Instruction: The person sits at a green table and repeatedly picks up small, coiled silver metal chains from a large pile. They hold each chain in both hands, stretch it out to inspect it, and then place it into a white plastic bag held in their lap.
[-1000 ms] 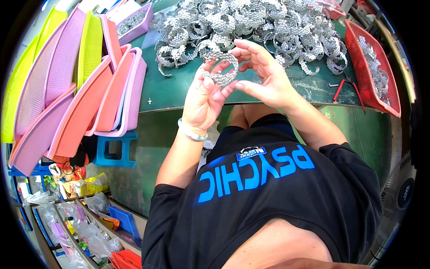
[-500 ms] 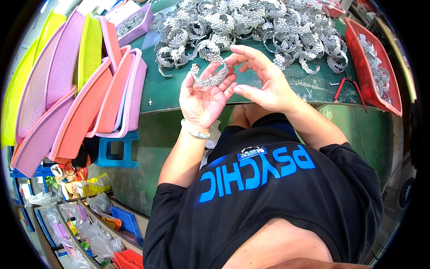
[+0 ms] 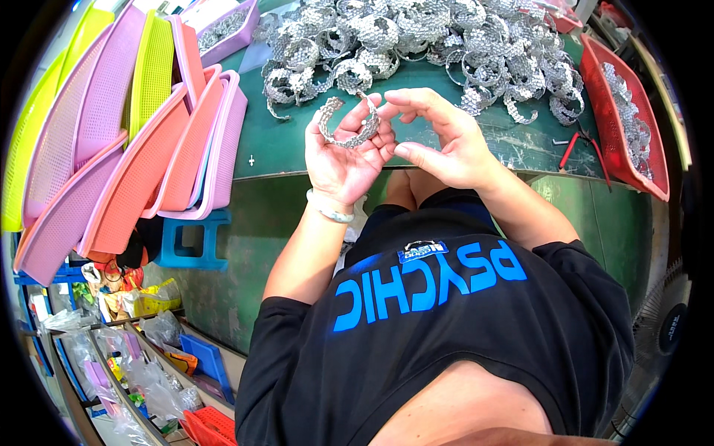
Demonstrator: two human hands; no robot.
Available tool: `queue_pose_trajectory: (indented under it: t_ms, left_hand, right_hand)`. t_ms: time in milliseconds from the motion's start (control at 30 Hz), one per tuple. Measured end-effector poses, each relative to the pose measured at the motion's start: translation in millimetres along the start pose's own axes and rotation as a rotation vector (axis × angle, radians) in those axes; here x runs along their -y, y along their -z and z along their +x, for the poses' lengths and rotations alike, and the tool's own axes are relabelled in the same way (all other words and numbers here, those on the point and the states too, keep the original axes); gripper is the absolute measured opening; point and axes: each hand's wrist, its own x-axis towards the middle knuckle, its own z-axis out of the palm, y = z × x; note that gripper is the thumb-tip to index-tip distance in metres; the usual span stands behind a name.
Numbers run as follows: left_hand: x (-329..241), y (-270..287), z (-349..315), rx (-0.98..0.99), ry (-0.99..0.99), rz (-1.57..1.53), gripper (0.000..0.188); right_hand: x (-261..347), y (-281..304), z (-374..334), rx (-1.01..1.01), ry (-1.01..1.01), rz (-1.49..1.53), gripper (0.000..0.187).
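Observation:
A silver, scaly-textured open cuff bracelet (image 3: 364,137) rests across the palm side of my left hand (image 3: 335,175), whose fingers curl around its back. The bracelet's gap faces up, away from my body. My right hand (image 3: 450,149) hovers just to the right, thumb and fingers apart with nothing in them, its thumb close to the left fingertips. Beyond both hands, a large heap of similar silver cuffs (image 3: 416,33) covers the far part of the green table (image 3: 476,145).
Red-handled pliers (image 3: 570,151) lie on the right of the table, beside a red basket (image 3: 593,82) holding silver pieces. Stacked plastic baskets (image 3: 134,178) in several colours lean at the left. A blue stool (image 3: 195,256) stands below them. A fan (image 3: 673,323) is at the lower right.
The bracelet has turned in my left hand, so its open ring shows more fully. My right hand has shifted slightly down and right, its fingers still apart.

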Motion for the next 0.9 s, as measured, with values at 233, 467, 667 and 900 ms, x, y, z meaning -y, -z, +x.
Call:
queue_pose_trajectory:
  t_ms: [233,467,667,900]
  left_hand:
    - [0.0,-2.7,-1.2,-0.076,-0.023,0.013,0.068]
    - [0.4,-3.0,-1.1,-0.052,-0.015,0.037,0.069]
    - [1.8,-6.2,-1.2,-0.108,-0.02,0.038,0.068]
    - [2.1,-8.3,-2.2,-0.17,-0.024,0.062,0.067]
  right_hand:
    - [-1.8,-1.2,0.1,-0.02,-0.025,-0.025,0.055]
    - [-4.0,-2.4,-0.9,-0.029,-0.058,-0.019,0.056]
    - [-4.5,-2.8,-1.5,-0.03,-0.076,-0.005,0.056]
    - [-6.9,-6.6,-0.9,-0.1,-0.065,-0.012,0.056]
